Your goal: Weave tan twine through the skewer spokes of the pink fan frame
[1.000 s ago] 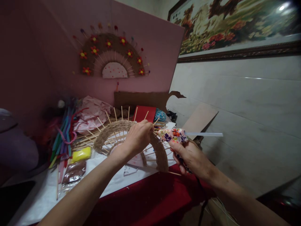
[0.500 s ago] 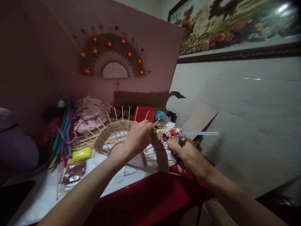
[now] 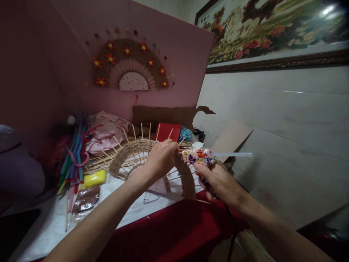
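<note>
A half-round fan of thin wooden sticks, wound with brown twine (image 3: 188, 182), lies on the white-covered table. At the upper right of its twine band is my left hand (image 3: 163, 154), fingers pinched together; what they hold is hidden behind the knuckles. My right hand (image 3: 215, 174) grips a flower-patterned glue gun (image 3: 200, 156), its nozzle close to my left fingertips. A clear glue stick (image 3: 234, 154) juts from the gun's back end. Several stick ends (image 3: 141, 130) poke out beyond the band.
Pipe cleaners (image 3: 77, 153), pink dotted fabric (image 3: 107, 131), a yellow pack (image 3: 94, 179) and a brown pack (image 3: 86, 199) lie left. Behind are a red card (image 3: 167, 131), blue yarn (image 3: 185, 133) and cardboard (image 3: 163, 115). A finished fan (image 3: 120, 49) hangs on the pink board.
</note>
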Motion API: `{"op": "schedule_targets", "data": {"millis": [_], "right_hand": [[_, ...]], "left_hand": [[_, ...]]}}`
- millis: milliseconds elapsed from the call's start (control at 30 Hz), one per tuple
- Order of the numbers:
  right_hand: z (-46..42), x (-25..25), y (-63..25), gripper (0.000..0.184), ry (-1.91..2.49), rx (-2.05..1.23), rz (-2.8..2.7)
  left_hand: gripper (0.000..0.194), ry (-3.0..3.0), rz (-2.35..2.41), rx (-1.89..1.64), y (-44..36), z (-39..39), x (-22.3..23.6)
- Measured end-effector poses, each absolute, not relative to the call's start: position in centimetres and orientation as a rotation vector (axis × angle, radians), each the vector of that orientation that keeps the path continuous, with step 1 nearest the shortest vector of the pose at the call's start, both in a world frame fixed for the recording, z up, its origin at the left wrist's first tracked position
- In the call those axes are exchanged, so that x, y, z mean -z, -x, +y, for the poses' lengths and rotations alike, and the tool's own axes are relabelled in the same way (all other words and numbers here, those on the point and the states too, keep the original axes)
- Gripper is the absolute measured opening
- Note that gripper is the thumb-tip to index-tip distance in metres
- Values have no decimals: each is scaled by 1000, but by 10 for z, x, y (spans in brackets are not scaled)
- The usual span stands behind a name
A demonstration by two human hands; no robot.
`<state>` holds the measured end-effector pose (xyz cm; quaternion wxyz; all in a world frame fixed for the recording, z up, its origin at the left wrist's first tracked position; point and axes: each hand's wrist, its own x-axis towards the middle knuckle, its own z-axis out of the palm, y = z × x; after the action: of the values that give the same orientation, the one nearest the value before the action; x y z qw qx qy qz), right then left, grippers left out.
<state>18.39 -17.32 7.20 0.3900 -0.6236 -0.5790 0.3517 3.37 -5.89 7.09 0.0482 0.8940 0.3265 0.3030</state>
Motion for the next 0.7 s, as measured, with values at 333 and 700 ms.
{"op": "schedule_targets", "data": {"millis": [333, 700], "right_hand": [[-177, -72, -185, 45, 1587, -902, -1468], [-178, -76, -184, 47, 1534, -958, -1356]], "left_hand": [[20, -2726, 1010, -918, -34, -59, -72], [20, -2738, 1007, -942, -34, -58, -71]]}}
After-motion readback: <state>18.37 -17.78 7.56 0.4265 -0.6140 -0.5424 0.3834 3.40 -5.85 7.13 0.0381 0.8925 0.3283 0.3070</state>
